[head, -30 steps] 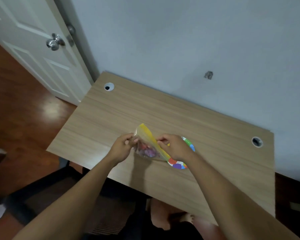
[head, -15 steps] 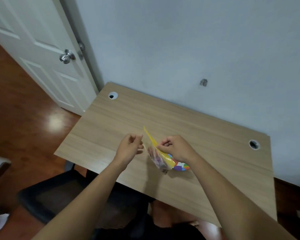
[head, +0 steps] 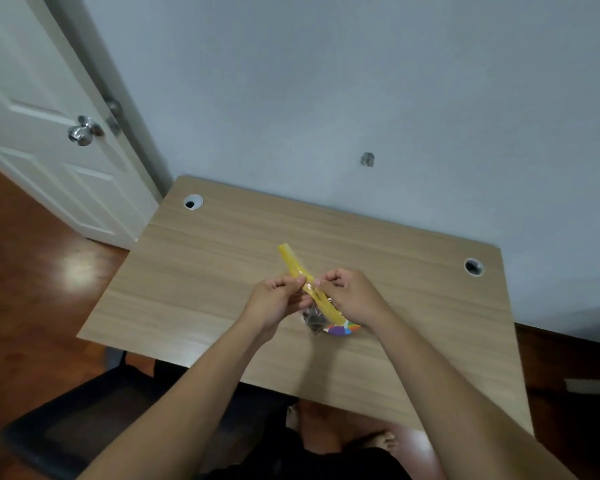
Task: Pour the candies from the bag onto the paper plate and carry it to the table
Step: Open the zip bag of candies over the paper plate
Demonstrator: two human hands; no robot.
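Note:
A clear candy bag with a yellow top strip (head: 293,268) is held upright above the wooden desk (head: 194,271). My left hand (head: 276,301) pinches the strip from the left, and my right hand (head: 352,296) pinches it from the right. Dark candies (head: 314,318) hang in the bag's lower part between my wrists. A paper plate with a coloured rim (head: 340,329) lies on the desk under my right hand, mostly hidden by it and the bag.
The desk stands against a pale wall, with a cable hole at the back left (head: 193,202) and one at the right (head: 473,266). A white door with a metal knob (head: 84,131) is at the left. A dark chair (head: 84,410) sits below the desk's front edge.
My hands have drawn closer together on the yellow strip, and the bag now stands narrower and more edge-on. The camera view has tilted up slightly.

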